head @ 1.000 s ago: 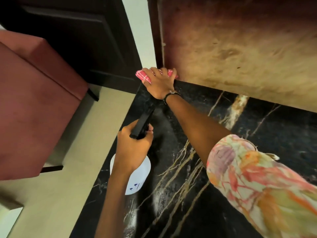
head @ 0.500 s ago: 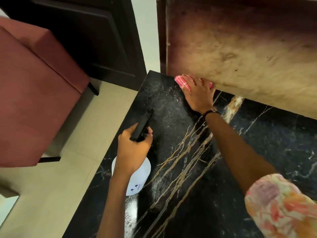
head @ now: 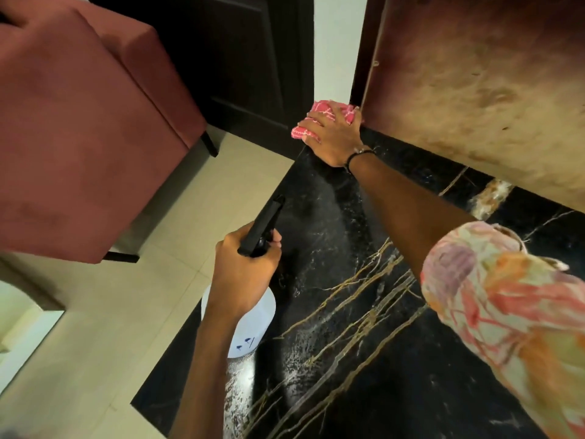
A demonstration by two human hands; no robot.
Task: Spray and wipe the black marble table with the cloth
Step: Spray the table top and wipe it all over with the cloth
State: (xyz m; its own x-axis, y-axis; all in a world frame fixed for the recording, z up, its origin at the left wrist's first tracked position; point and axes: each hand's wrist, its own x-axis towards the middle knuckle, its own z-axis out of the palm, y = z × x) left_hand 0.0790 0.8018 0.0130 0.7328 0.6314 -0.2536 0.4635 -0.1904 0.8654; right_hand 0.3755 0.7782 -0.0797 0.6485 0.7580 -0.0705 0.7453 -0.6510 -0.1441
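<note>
The black marble table [head: 364, 359] with gold veins fills the lower right, wet with spray droplets. My right hand [head: 332, 137] presses a pink patterned cloth [head: 304, 132] flat on the table's far left corner, against a brown wooden panel. My left hand [head: 245, 274] grips a white spray bottle [head: 250, 327] by its black trigger head [head: 261, 228], held over the table's left edge with the nozzle pointing toward the far corner.
A brown wooden panel [head: 474, 90] stands along the table's far edge. A dark red upholstered chair [head: 79, 128] sits on the beige tiled floor [head: 110, 327] at left. A dark door or cabinet [head: 247, 58] is behind it.
My right hand slid the cloth left along the far edge, from near the middle back to the far left corner. The left hand and bottle stayed put.
</note>
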